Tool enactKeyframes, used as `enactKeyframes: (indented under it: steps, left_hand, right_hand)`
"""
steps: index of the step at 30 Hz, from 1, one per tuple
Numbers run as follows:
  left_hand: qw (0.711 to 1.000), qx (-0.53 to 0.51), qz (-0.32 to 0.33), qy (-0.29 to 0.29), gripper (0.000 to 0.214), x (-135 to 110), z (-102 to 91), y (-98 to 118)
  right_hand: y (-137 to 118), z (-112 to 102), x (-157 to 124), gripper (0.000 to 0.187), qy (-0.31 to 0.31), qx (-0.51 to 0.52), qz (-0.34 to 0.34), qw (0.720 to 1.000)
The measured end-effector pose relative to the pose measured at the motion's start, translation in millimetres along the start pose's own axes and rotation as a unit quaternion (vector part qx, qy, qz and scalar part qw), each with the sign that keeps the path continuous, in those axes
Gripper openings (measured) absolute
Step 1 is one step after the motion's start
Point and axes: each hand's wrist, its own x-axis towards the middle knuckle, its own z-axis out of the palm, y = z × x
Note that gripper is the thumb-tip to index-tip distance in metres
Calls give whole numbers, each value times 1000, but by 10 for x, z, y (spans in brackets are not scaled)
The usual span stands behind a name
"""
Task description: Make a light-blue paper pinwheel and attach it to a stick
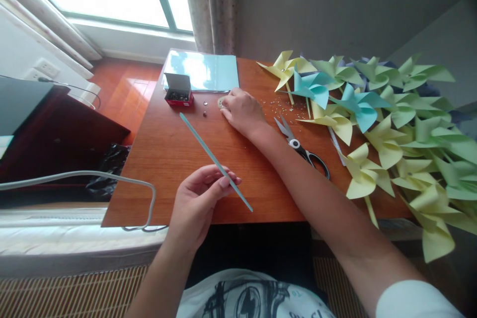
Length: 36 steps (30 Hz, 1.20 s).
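At the near side of a wooden tabletop, a left hand pinches a pale blue strip, its grip closed with thumb against fingers nearer the strip's near end. The longer part slants away to the far left, while the short end points near and right, just inside the tabletop's near edge in this view. A grey cable loops over the near left corner.

Wood shows between the left hand and the black-handled scissors, which lie to the right, blades pointing far. Paper pinwheels in yellow, green and blue crowd the right side, some reaching past the near edge.

Farther on, the right hand rests its fingertips at a small ring; the hand hides much of it, and whether that grip is clamped cannot be told. Two small metal pieces sit just left, near an open red box of dark bits too small to make out. Beyond lie blue sheets, blurred by glare. Rightmost pinwheels overlap, and the frame cuts some off.
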Motion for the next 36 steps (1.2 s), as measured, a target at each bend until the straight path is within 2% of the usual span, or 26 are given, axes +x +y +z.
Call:
enactKeyframes:
  steps: [5, 8, 10, 13, 15, 18, 20, 26, 32, 36]
  left_hand:
    - [1000, -8, -4, 0, 15, 18, 0, 7]
    - [1000, -10, -2, 7, 16, 23, 7, 14]
    - [1000, -8, -2, 14, 17, 25, 30, 20]
    - [1000, 6, -9, 10, 17, 25, 92, 22]
    - [1000, 11, -20, -5, 17, 19, 147, 11]
    - [997, 4, -62, -42, 17, 1, 239, -28]
    - [992, -11, -99, -71, 18, -22, 301, -62]
    - [982, -32, -157, -101, 17, -105, 450, -122]
    - [986, -12, -140, -93, 18, -143, 487, -130]
    - [989, -6, -124, -76, 18, -162, 483, -114]
  right_hand:
    - [73, -128, -124, 18, 39, 74, 17, 996]
    - [68, -290, -426, 17, 56, 159, 22, 985]
    - [27, -399, -721, 14, 59, 250, 22, 966]
    - [-51, -514, -1184, 13, 40, 383, 45, 922]
    - [-86, -550, -1422, 14, 8, 483, 87, 871]
    - [-95, -563, -1616, 18, -16, 582, 144, 800]
    - [-80, -554, -1663, 17, -8, 606, 153, 780]
    - [6, -507, -1730, 14, 52, 621, 186, 760]
    - [14, -586, -1854, 14, 54, 589, 188, 784]
    - [-16, -627, -1942, 12, 60, 583, 184, 789]
